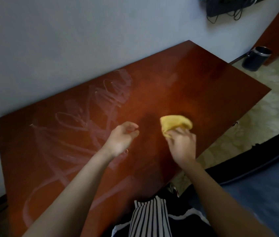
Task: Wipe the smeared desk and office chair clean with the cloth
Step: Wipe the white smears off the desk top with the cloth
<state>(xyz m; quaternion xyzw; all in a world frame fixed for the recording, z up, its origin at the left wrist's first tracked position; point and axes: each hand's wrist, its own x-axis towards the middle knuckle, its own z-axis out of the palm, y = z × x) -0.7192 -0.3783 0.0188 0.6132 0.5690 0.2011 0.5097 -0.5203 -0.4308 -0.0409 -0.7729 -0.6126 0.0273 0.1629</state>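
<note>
Right grip (182,144): clasps bunched yellow fabric cloth (176,123) over red-brown wooden worktop (203,79). Left grip (121,139), nine o'clock: loosely curled, empty.

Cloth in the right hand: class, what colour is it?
Yellow. The cloth, gripped by the right hand, shows best in the head view.

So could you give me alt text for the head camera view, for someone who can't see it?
A person's right hand grips a bunched yellow cloth over a reddish-brown desk, with the empty left hand loosely curled beside it. White scribbled smears cover the desk's left half. A dark bin stands on the floor beyond the desk.
</note>
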